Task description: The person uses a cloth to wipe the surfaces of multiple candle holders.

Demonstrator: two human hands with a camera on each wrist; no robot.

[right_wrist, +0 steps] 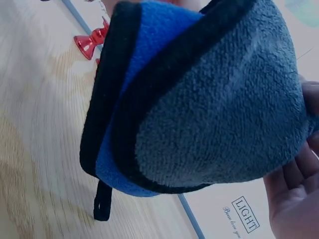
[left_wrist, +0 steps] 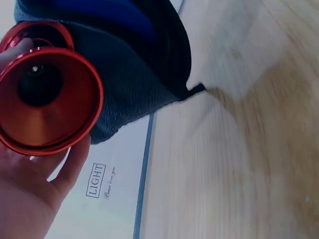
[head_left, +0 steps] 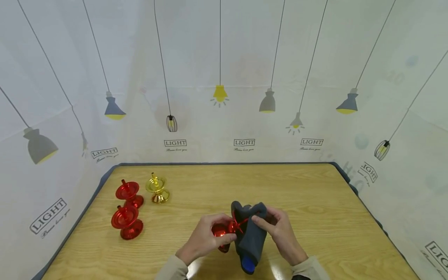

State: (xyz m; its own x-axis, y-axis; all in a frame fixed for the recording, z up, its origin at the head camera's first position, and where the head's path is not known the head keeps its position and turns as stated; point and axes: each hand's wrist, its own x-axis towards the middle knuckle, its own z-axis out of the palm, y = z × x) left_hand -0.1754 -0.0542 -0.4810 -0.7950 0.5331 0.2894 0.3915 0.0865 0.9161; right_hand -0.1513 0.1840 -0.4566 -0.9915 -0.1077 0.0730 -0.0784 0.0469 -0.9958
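My left hand [head_left: 205,235] grips a shiny red candle holder [head_left: 220,231] by its stem and base. In the left wrist view the hollow underside of its flared base [left_wrist: 82,117] faces the camera. My right hand [head_left: 282,234] holds a grey-blue cloth [head_left: 252,239] with dark edging, bunched up against the candle holder's upper end. Only thin red edges of that end show among the folds; the rest is hidden. In the right wrist view the cloth's bright blue reverse side [right_wrist: 112,174] and a small hanging loop [right_wrist: 102,201] are visible.
Two more red candle holders, one behind [head_left: 128,191] and one in front [head_left: 126,219], stand upright on the left of the wooden table [head_left: 301,190]. A gold candle holder [head_left: 158,189] stands beside them. A white sheet [head_left: 196,116] printed with lamps surrounds the back and sides.
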